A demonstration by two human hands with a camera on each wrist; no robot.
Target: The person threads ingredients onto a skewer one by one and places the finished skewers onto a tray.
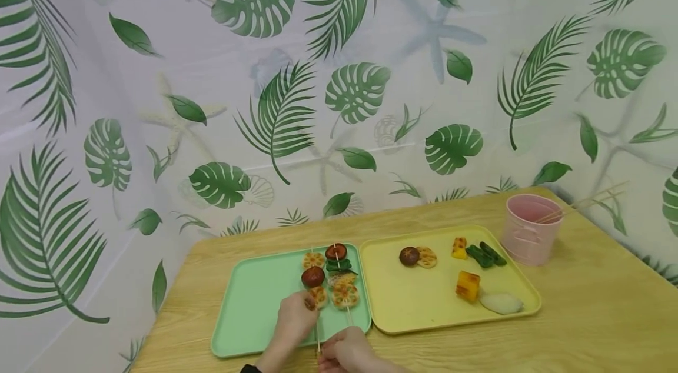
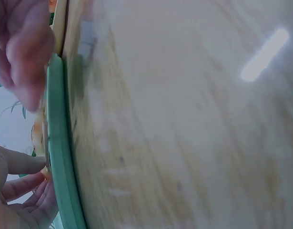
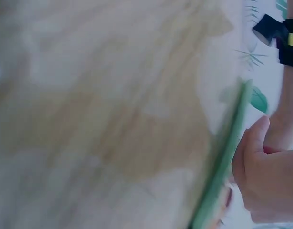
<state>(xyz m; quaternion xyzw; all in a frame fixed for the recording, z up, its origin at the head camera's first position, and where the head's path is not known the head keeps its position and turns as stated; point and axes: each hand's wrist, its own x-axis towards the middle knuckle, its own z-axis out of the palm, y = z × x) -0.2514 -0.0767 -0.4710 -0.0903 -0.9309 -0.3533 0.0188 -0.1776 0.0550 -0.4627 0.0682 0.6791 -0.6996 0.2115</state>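
Note:
On the green tray (image 1: 249, 302) lie two toy food skewers side by side. The left skewer carries a lotus root slice, a brown mushroom (image 1: 313, 277) and a lower lotus root slice (image 1: 319, 296). My left hand (image 1: 296, 315) pinches that lower slice, its thumb and fingers also showing in the left wrist view (image 2: 22, 191). My right hand (image 1: 346, 350) grips the bare lower end of the same wooden skewer (image 1: 318, 332) at the tray's front edge. Beside them, the right skewer holds a mushroom (image 1: 336, 252), green pieces, a yellowish piece and a lotus root slice (image 1: 345, 296).
A yellow tray (image 1: 408, 311) adjoins on the right, bearing a mushroom (image 1: 409, 256), a lotus root slice (image 1: 426, 257), yellow pieces (image 1: 468, 286), green pieces (image 1: 484, 255) and a whitish piece (image 1: 502, 303). Behind its right corner stands a pink bucket (image 1: 529, 232) with wooden skewers leaning out.

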